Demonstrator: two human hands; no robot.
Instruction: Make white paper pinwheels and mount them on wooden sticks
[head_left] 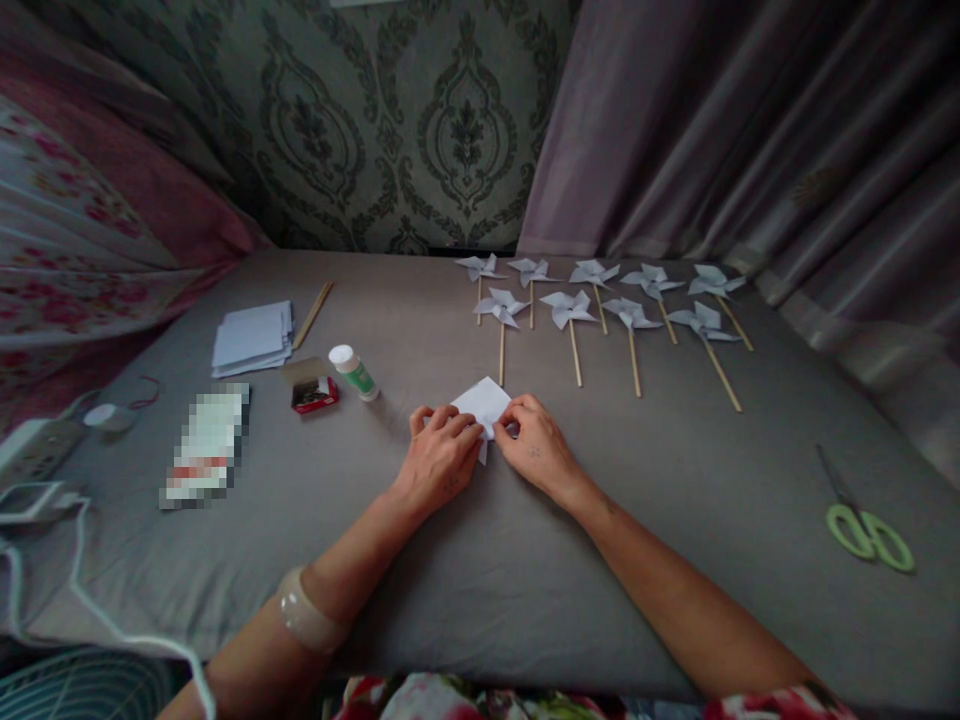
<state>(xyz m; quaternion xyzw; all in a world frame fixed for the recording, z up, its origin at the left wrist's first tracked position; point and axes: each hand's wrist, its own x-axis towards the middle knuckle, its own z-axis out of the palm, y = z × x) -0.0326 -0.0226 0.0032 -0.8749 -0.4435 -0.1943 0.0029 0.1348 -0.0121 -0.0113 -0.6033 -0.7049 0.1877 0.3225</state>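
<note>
Between my hands, near the middle of the grey cloth surface, is a white sheet of paper (480, 399) with a flap pointing down toward me. My left hand (445, 448) presses on its left part, fingers curled over the paper. At the right edge, my right hand (536, 442) pinches the paper between thumb and forefinger. Part of the paper is hidden under the fingers. Beyond it lie several finished paper pinwheels (570, 308) on wooden sticks, in two rows. One stick ends close behind the paper's top corner.
To the left are a glue stick (355, 374), a small red box (315, 394) with its lid up, a stack of white paper (253, 338) and wooden sticks (313, 315). Green-handled scissors (862, 530) lie far right. A power strip (37, 455) and white cable (97, 610) run along the left edge.
</note>
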